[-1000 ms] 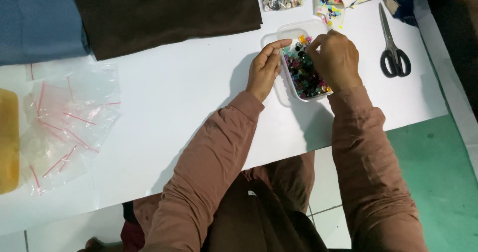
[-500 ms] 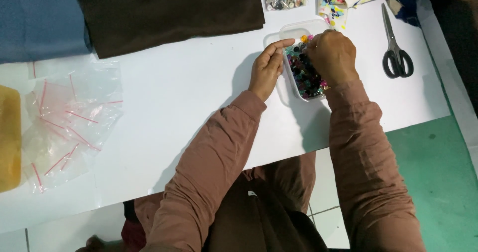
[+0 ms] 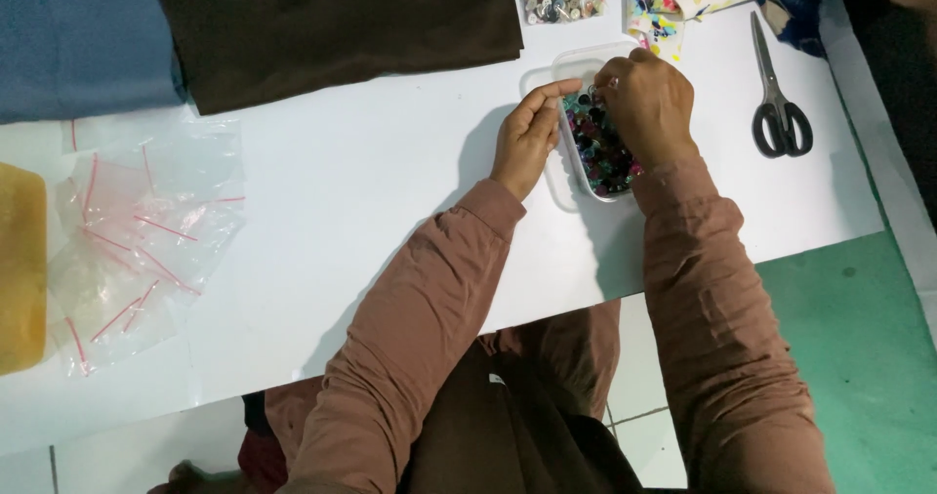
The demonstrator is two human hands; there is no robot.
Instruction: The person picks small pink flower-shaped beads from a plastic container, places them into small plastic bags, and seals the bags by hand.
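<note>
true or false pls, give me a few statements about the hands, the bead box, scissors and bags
1. The right hand is over the clear box of mixed beads. True.
2. The left hand holds the scissors. False: the scissors lie alone on the table, right of the box; the left hand rests at the box's left side.
3. The small plastic bags lie at the table's left side. True.
4. The brown cloth covers the box. False: it lies up and to the left, apart from the box.
5. A yellow thing lies at the left edge. True.
</note>
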